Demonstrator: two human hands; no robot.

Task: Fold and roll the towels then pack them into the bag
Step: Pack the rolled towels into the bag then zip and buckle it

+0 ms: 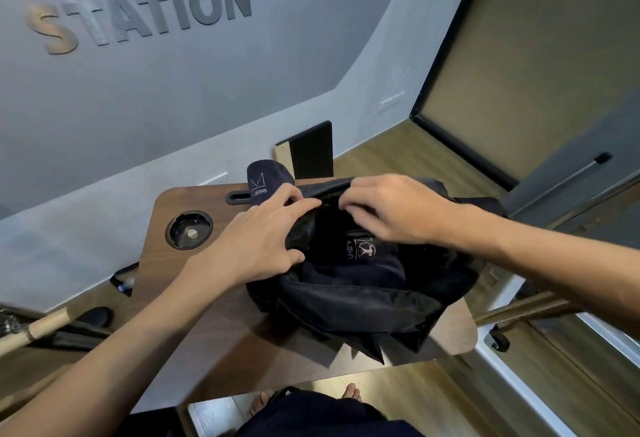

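A black fabric bag (363, 301) lies open on the small brown table (194, 350). Inside it I see a dark navy towel (356, 268) with a white logo label. Another rolled navy towel (265, 178) with white lettering stands at the table's far edge, just behind my left hand. My left hand (263, 242) grips the bag's left rim, thumb inside the opening. My right hand (384, 208) pinches the far rim of the bag with curled fingers. Both hands hold the mouth of the bag apart.
A round recessed cup holder (188, 230) and a slot (239, 198) sit in the table's left part. A black board (311, 151) leans on the grey wall behind. A wooden pole (38, 329) lies low left. Wooden floor and my bare feet (351, 393) show below.
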